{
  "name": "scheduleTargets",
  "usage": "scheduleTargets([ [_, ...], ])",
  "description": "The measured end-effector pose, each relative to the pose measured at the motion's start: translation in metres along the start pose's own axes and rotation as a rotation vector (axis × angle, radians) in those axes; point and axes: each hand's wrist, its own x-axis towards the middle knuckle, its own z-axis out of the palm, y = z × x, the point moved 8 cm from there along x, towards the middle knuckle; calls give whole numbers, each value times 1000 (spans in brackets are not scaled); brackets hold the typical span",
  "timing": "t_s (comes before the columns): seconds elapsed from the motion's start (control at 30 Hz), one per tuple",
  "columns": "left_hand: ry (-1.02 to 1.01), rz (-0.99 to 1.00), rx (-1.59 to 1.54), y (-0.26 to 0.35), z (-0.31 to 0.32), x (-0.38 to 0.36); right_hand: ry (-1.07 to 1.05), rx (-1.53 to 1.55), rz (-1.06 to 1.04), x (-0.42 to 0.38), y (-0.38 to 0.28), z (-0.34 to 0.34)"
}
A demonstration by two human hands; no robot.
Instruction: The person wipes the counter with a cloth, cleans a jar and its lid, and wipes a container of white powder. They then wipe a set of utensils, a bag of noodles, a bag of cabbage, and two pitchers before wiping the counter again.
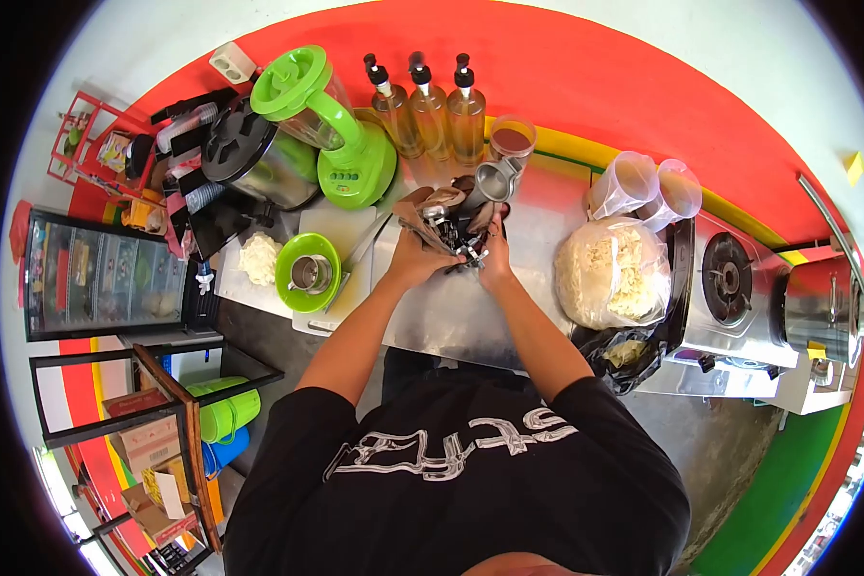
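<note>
Over the middle of the steel counter (432,317), both hands are wrapped round a brown-and-black bundle with shiny metal parts (442,219); I cannot tell what kind of thing it is. My left hand (417,261) grips its near left side, fingers closed. On the right side, my right hand (495,255) closes against it, with the fingers partly hidden. Just beyond the bundle is a grey metal cup (494,180), its mouth facing me. It overlaps a clear tub of brown contents (512,139) by the wall.
Left of the hands stand a green blender (355,168), a dark-lidded steel pot (274,158) and a green bowl (293,300) with a metal cup inside. Pump bottles (427,115) line the wall. A filled plastic bag (614,274), clear containers (624,187) and a stove (728,278) are to the right.
</note>
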Motion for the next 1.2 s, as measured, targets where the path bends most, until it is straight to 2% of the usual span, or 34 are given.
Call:
scheduleTargets([
  [0.07,102,98,60,7,-3,-2,-86,-59,11,-14,6,-8],
  [0.13,123,57,96,6,1,-3,-322,39,7,-37,-1,10],
  [0.17,149,52,125,13,1,-4,-290,14,108,-54,-4,7],
  [0.27,210,114,41,25,3,-6,-331,24,47,-75,-34,26],
  [0.33,154,177,-319,36,3,-9,-288,34,14,-57,-41,20],
  [0.37,152,180,-317,33,0,-8,-208,32,26,-41,-40,10],
  [0.43,149,52,-96,0,-11,-5,-79,37,16,-26,-51,8],
  [0.47,148,-15,16,-17,-13,-5,-78,40,14,-18,-52,11],
  [0.5,188,63,156,-14,-17,-2,-74,3,0,-8,-52,12],
  [0.53,187,65,160,-9,-18,4,-70,-33,-15,7,-49,9],
  [0.6,16,244,-369,12,-7,12,-100,-79,-91,38,-27,-4],
  [0.63,16,241,-370,14,-7,12,-57,-194,-29,57,-2,-25],
  [0.67,-29,112,-324,7,-1,13,-13,-311,35,65,12,-39],
  [0.7,-75,-16,-276,-1,4,12,-24,-254,-36,48,5,-23],
  [0.73,-76,-18,-279,0,5,11,-22,-256,-35,34,0,-16],
  [0.8,-51,-61,-363,-1,5,10,-49,-131,96,6,-6,3],
  [0.93,-23,-29,-318,5,9,8,-215,6,29,-49,-20,29],
  [0.97,-13,25,-303,7,9,9,-171,-22,99,-65,-19,28],
  [1.07,-1,94,-356,1,15,8,-148,-66,74,-82,-6,25],
  [1.13,63,106,-276,-6,12,6,-9,-234,8,-63,23,-6],
  [1.2,56,98,-283,-27,16,13,11,-337,-144,-51,24,-10],
])
